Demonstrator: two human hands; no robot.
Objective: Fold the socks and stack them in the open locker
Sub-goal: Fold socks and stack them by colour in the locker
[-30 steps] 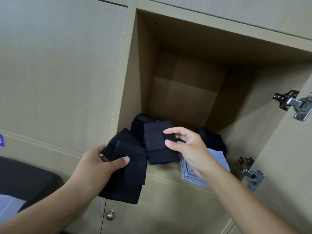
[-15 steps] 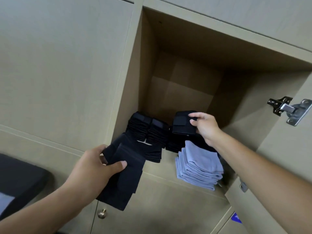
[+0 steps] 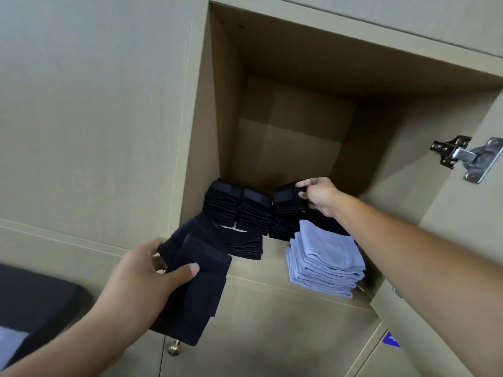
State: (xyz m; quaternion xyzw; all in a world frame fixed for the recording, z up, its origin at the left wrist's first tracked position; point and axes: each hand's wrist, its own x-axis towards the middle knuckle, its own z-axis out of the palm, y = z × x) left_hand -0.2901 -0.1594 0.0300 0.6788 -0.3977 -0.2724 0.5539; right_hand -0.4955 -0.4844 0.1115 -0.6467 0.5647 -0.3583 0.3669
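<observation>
Since the earlier frames the right hand (image 3: pixel 318 195) had carried its folded black sock (image 3: pixel 288 198) from the front edge deeper into the open tan wood-grain locker (image 3: pixel 226 104) and lowered it onto the third black stack, fingers and thumb pinching its right edge. The left hand (image 3: pixel 144 281) had hardly shifted: it gripped a bundle of flat black knit socks (image 3: pixel 193 289) hanging below the shelf's front lip, thumb pressed across the top one.

Three stacks of folded black socks stood side by side at the back of the shelf: a left stack (image 3: pixel 221 204), a middle stack (image 3: pixel 254 210) and the right stack (image 3: pixel 284 224) under the held sock. A lower pile of black socks (image 3: pixel 245 247) lay in front of them, and one stack of pale blue folded socks (image 3: pixel 326 262), soft and square-edged, sat at the front right, just beside the right forearm.

One metal hinge (image 3: pixel 468 156) showed on the open door, and one round brass knob (image 3: pixel 174 348) on the door below.
</observation>
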